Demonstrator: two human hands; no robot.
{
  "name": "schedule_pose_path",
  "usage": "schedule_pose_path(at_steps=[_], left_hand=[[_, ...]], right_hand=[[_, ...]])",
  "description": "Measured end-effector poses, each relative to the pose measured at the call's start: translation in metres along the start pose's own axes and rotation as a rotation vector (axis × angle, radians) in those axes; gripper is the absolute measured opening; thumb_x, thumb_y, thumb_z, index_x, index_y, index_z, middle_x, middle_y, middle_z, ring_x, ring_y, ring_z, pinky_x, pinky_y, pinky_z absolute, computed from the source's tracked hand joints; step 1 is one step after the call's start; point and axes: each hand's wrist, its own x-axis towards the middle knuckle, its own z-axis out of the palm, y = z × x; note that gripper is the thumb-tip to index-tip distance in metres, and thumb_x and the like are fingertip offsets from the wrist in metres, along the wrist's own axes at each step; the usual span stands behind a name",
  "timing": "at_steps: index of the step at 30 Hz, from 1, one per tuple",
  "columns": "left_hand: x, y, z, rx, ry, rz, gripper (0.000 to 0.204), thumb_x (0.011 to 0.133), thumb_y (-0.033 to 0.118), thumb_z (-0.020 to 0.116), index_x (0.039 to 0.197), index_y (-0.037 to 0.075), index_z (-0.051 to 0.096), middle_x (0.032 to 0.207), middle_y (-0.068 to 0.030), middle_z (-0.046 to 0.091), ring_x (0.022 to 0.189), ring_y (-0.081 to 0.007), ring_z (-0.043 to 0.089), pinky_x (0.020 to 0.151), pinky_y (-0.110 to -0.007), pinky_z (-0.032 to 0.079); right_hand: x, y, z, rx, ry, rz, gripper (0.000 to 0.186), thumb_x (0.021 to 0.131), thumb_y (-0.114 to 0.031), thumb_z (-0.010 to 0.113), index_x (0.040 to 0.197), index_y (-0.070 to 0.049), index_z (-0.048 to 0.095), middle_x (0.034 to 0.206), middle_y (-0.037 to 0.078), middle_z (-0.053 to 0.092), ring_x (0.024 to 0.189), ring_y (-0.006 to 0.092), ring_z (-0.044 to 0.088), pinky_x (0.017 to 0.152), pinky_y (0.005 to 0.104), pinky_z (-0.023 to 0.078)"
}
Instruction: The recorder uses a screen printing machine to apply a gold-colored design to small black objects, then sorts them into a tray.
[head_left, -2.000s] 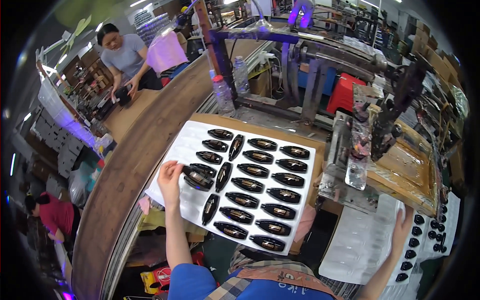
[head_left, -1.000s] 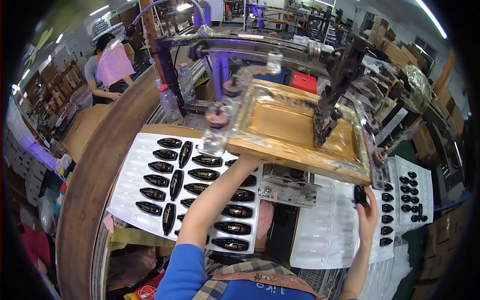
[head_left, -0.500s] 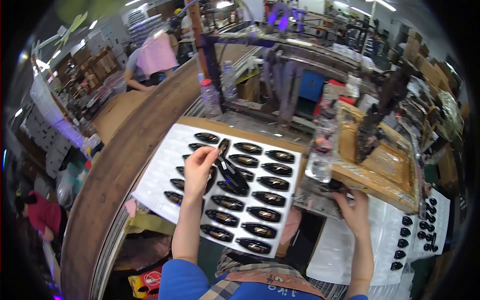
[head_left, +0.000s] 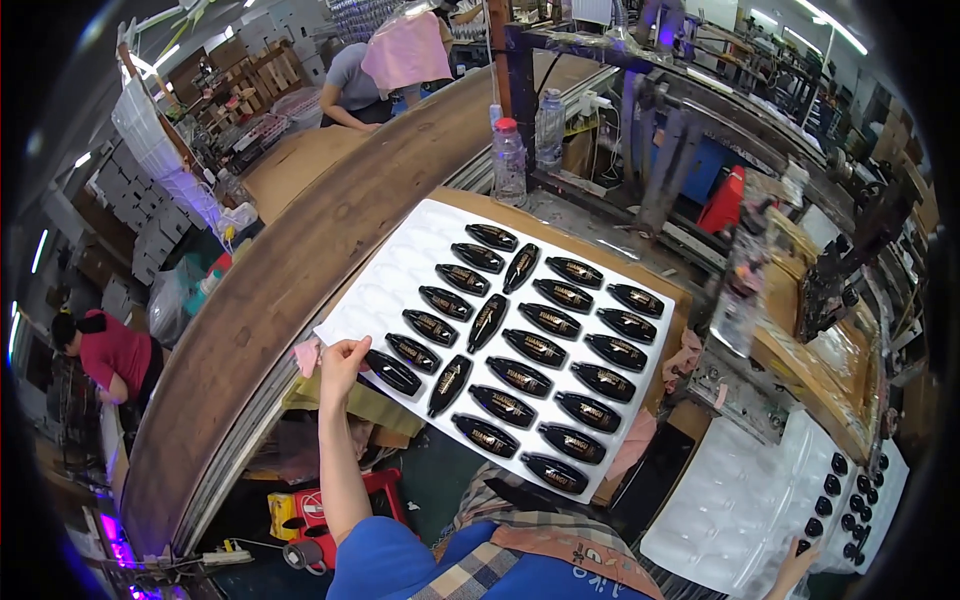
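A white moulded tray (head_left: 400, 270) lies tilted on cardboard, holding several rows of glossy black oval pieces (head_left: 535, 345) with gold lettering. At its lower left, my left hand (head_left: 345, 365) pinches the end of a black piece (head_left: 395, 372) resting there. My right hand (head_left: 800, 560), low at the right, has its fingers on a small black piece (head_left: 804, 545) at a second white tray (head_left: 700, 500), where more small black pieces stand. Above that tray is a machine with a wooden screen frame (head_left: 800, 370) and a stained metal arm (head_left: 745, 270).
A curved wooden belt (head_left: 200, 380) with metal rails runs along the left. Bottles (head_left: 508, 160) stand by the machine's post (head_left: 515, 80). One worker (head_left: 345, 85) stands beyond the belt, partly behind pink cloth (head_left: 405, 50); another in pink (head_left: 110, 360) is at far left.
My left hand has moved down-left with a black piece to the tray's edge. My right hand has moved from beneath the screen frame down to the right-hand tray. The view has shifted.
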Motion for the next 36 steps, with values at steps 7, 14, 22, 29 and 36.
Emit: schedule_pose_path(at_steps=[7,14,22,29,36], left_hand=[[0.011,-0.013,-0.001,0.399,0.023,-0.02,0.04,0.073,0.036,0.063,0.058,0.0,0.054,0.047,-0.0055,0.05,0.047,-0.0125,0.05,0.045,-0.027,0.04],[0.0,0.03,0.042,0.863,0.358,0.258,0.037,0.074,0.034,0.06,0.066,0.0,0.05,0.064,-0.0179,0.055,0.061,-0.0326,0.054,0.054,-0.037,0.041],[-0.069,0.186,0.24,-0.001,-0.469,1.007,0.013,0.078,0.006,0.054,0.089,0.0,0.058,0.084,-0.0132,0.058,0.078,-0.0205,0.056,0.07,-0.027,0.042],[-0.06,0.206,0.373,-0.388,-0.716,1.384,0.021,0.078,0.009,0.054,0.097,0.001,0.054,0.087,-0.0095,0.06,0.078,-0.0208,0.058,0.071,-0.03,0.046],[-0.008,0.193,0.403,-1.036,-1.456,0.278,0.019,0.078,0.008,0.054,0.097,0.0,0.054,0.086,-0.0067,0.06,0.077,-0.0147,0.058,0.07,-0.026,0.047]], right_hand=[[-0.023,0.0,-0.061,-0.188,-0.27,-0.042,0.058,0.078,-0.052,0.046,0.105,-0.002,0.054,0.093,0.023,0.057,0.081,0.0355,0.054,0.072,0.0367,0.044],[0.008,0.127,0.035,0.263,-0.1,0.025,0.044,0.086,-0.031,0.044,0.114,0.003,0.046,0.11,0.023,0.049,0.104,0.0357,0.043,0.089,0.0374,0.034],[-0.029,-0.078,-0.091,1.071,0.013,-0.222,0.031,0.084,-0.008,0.049,0.114,-0.002,0.046,0.117,0.009,0.046,0.098,0.0154,0.048,0.074,0.0239,0.043],[-0.053,-0.226,-0.163,1.018,-0.148,-0.7,0.048,0.068,-0.008,0.063,0.113,0.0,0.047,0.127,0.012,0.037,0.086,0.0141,0.052,0.07,0.0236,0.043],[-0.049,-0.31,-0.178,1.096,-0.069,-0.811,0.032,0.068,-0.015,0.067,0.095,0.002,0.058,0.085,0.012,0.06,0.088,0.0186,0.054,0.076,0.0295,0.042]])
